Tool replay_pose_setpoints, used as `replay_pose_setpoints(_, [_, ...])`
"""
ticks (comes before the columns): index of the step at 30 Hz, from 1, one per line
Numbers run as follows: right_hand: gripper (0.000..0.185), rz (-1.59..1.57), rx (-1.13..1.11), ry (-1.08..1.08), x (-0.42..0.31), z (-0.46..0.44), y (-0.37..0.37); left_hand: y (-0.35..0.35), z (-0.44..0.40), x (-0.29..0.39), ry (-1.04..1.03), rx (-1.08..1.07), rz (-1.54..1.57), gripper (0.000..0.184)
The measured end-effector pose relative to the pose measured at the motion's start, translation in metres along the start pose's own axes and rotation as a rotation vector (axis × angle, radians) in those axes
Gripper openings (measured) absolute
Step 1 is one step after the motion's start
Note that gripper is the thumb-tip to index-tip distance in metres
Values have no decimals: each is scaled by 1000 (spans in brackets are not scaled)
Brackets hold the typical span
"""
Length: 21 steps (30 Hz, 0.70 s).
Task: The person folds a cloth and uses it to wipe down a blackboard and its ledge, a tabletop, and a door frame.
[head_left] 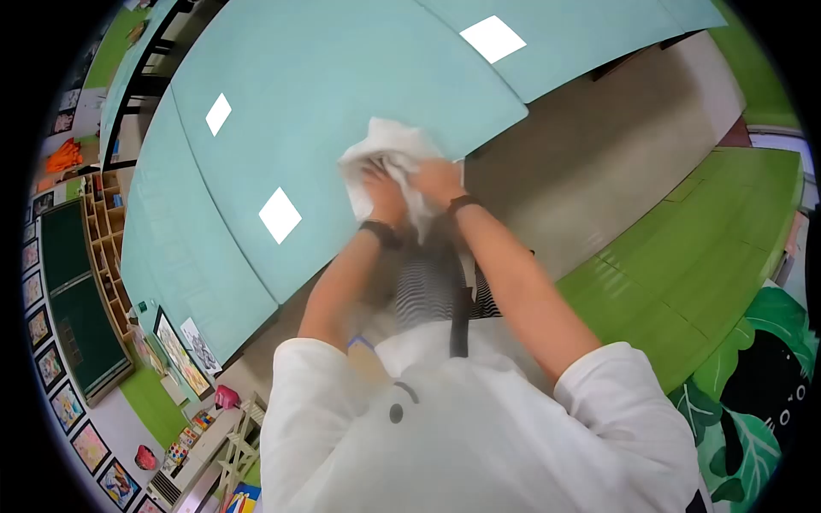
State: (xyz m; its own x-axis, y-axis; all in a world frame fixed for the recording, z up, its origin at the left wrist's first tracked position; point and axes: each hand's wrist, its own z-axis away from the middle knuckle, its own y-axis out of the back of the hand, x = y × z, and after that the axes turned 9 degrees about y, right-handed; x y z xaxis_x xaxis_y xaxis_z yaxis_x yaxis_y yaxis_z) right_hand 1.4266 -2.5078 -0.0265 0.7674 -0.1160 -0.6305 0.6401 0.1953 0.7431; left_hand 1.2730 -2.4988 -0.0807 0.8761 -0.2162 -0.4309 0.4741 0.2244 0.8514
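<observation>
The white cloth (395, 139) lies bunched on the tabletop (308, 77), just above the view centre toward 12 o'clock. Its lowest corner appears to extend past the near table edge at 5 o'clock.

Left hand (385, 195), cloth's 6 o'clock: fingers slightly apart on the fabric. Right hand (437, 182), 4 o'clock: blurred; cannot tell whether its fingers are clamped.

Caution: the overhanging corner could pull the cloth off the edge if hand pressure lapses. Uneven pressure could bunch it further. The left wristband (380, 233), near the edge, could scrape. The seam (205, 185) at 9 o'clock could snag a fold if raised.
</observation>
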Motion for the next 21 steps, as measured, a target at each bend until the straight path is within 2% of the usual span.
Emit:
replay_pose_setpoints(2, [40,38,70,13,16,-3,25,35,7,18,5,-91,29,117])
replay_pose_setpoints(5, [40,145,59,-139,41,-35,71,67,1,34,-1,-142,154,121])
replay_pose_setpoints(8, [55,158,36,-167,69,-71,82,65,-34,49,-33,-80,253,123])
replay_pose_setpoints(12, [44,199,152,-198,78,-118,116,101,-119,57,-7,-105,410,123])
replay_pose_setpoints(14, [34,310,200,-148,89,-156,120,122,-161,71,21,-88,347,122])
replay_pose_setpoints(15, [33,332,118,-203,95,-178,127,132,-177,77,41,-81,318,121])
replay_pose_setpoints(18, [38,261,127,-165,122,-229,149,164,-221,94,-47,-61,374,117])
replay_pose_setpoints(19, [40,149,110,-169,133,-254,153,173,-237,95,-44,-46,377,100])
replay_pose_setpoints(21, [44,-89,79,-208,152,-289,159,182,-269,96,-68,27,353,98])
